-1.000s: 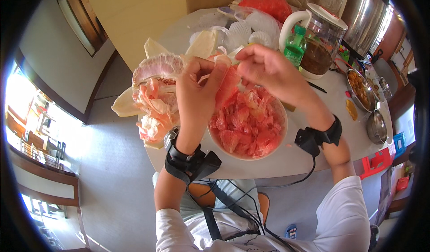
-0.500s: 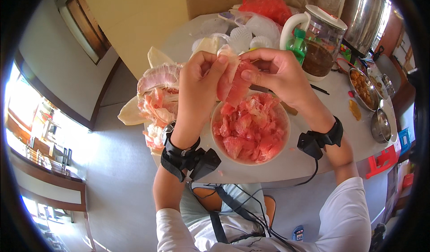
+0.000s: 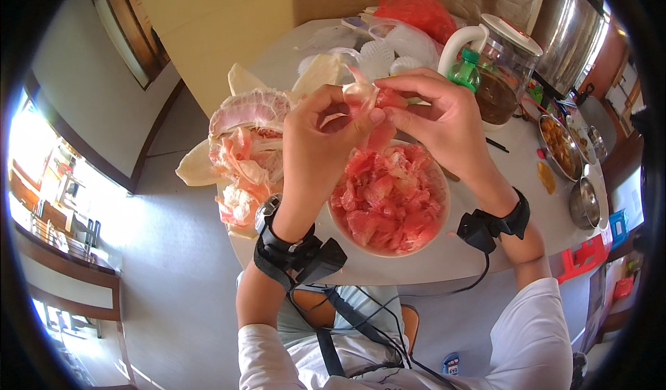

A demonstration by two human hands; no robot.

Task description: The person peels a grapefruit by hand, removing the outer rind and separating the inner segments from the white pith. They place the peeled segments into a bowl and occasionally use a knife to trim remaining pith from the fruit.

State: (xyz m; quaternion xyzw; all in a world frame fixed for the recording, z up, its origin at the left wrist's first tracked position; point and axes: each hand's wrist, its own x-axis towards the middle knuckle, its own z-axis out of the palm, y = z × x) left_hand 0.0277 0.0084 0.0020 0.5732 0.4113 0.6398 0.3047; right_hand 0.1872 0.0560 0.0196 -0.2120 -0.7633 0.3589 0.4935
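Observation:
Above a round bowl (image 3: 390,254), my left hand (image 3: 316,130) and my right hand (image 3: 447,116) hold a pink pomelo segment (image 3: 380,136) between them. Both thumbs meet near its middle, fingers pinched around the flesh. Whitish membrane (image 3: 359,93) sticks up between the fingertips. The bowl is heaped with peeled pink pomelo pieces (image 3: 392,199). Left of my left hand lies an opened pomelo rind (image 3: 194,164) with an unpeeled chunk (image 3: 246,111) and stripped membranes (image 3: 243,159). My fingers partly cover the held segment.
Behind my hands are white foam netting (image 3: 376,57) and a red plastic bag (image 3: 416,14). A green-capped bottle (image 3: 466,72), a glass kettle (image 3: 501,88) and a steel container (image 3: 569,29) stand back right. Metal food bowls (image 3: 558,143) line the table's right side. Wrist-strap cables hang at the front edge.
The segment, spread out half a second ago, is now bunched between my fingertips. My left hand has moved slightly right and down, and the thumbs have come together.

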